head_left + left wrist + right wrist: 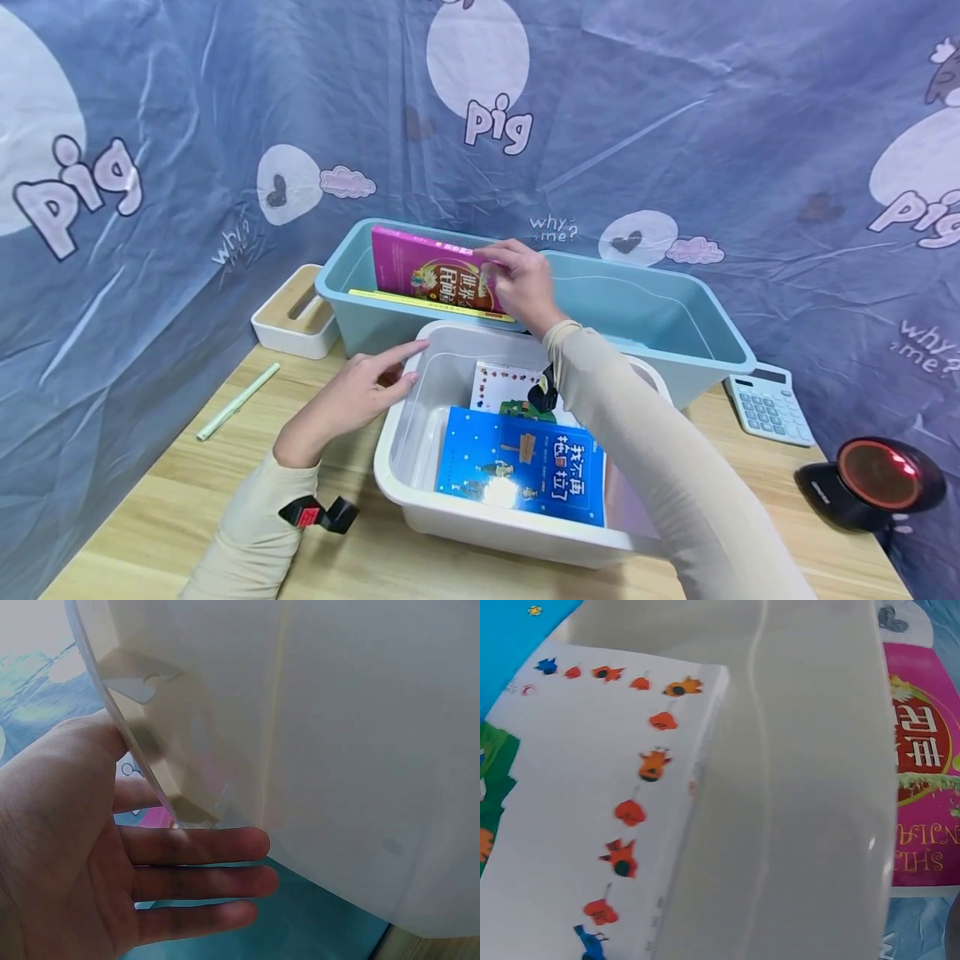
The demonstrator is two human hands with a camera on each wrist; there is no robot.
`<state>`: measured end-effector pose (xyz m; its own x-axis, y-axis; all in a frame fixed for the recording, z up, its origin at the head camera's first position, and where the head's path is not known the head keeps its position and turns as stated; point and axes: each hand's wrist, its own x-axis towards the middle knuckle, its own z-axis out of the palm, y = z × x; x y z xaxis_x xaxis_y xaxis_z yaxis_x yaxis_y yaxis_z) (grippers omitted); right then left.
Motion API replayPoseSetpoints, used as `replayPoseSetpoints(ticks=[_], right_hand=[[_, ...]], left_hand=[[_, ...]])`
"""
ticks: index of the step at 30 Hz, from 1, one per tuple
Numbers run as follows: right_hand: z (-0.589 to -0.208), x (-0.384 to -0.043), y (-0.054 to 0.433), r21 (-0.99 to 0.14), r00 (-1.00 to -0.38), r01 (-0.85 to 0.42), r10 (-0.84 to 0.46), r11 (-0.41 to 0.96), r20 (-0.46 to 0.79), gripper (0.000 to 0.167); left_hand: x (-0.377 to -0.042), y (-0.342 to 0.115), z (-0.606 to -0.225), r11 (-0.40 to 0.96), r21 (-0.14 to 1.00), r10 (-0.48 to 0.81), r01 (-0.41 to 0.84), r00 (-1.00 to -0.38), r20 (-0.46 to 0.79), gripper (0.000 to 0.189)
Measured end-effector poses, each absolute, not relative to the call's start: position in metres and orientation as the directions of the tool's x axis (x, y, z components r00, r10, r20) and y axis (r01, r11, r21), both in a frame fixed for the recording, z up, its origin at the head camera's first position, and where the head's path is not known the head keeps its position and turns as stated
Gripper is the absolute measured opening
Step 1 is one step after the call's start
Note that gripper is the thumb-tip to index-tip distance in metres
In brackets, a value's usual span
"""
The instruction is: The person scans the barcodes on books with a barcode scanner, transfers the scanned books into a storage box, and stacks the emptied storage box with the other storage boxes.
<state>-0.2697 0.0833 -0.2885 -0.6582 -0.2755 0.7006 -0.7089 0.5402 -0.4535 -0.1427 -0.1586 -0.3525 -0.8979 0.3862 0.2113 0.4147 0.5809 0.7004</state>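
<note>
In the head view my right hand [522, 282] grips the top right corner of a pink book [405, 265]. The book stands upright at the left end of the blue bin [352, 321], behind a thin yellow book [420, 304]. My left hand [352, 396] rests at the left rim of the white bin [397, 492]; in the left wrist view its fingers [199, 846] lie straight along the outer wall. Inside the white bin lie a blue book [480, 450] and, partly under it, a white book [491, 379] bordered with small pictures [652, 763]. The right forearm hides part of this bin.
A white box with a wooden lid [300, 325] stands left of the blue bin, with a pale green pen [238, 402] in front. On the right are a calculator [770, 406] and a black scanner-like device [870, 483]. Patterned cloth [637, 100] hangs behind.
</note>
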Motion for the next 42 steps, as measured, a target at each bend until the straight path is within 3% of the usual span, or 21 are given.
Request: replayPoseSetpoints(ticks=[5,8,19,29,36,42], right_hand=[[-0.289,-0.265,0.081,-0.552,-0.779,-0.612,-0.307,0.567,0.547,0.028],[-0.289,-0.264,0.08,-0.582,-0.816,-0.574,-0.338,0.576,0.469,0.028],[-0.291,-0.26,0.079,-0.564,-0.868,-0.492,-0.426,0.664,0.255,0.029],[-0.289,-0.261,0.084,-0.613,-0.903,-0.368,-0.425,0.699,0.058,0.024],[-0.29,-0.259,0.089,-0.64,-0.909,-0.297,-0.415,0.709,-0.037,0.042],[-0.287,-0.254,0.091,-0.627,-0.905,-0.308,-0.424,0.715,-0.039,0.048]], left_hand=[[-0.143,-0.157,-0.352,0.581,0.703,0.389,0.411,-0.898,0.205,0.051],[-0.143,-0.156,-0.351,0.582,0.704,0.389,0.407,-0.9,0.198,0.051],[-0.142,-0.155,-0.35,0.591,0.705,0.392,0.393,-0.903,0.175,0.052],[-0.141,-0.156,-0.352,0.595,0.695,0.39,0.404,-0.901,0.189,0.051],[-0.141,-0.157,-0.352,0.601,0.695,0.389,0.395,-0.904,0.178,0.051],[-0.141,-0.158,-0.351,0.597,0.698,0.389,0.395,-0.904,0.178,0.051]])
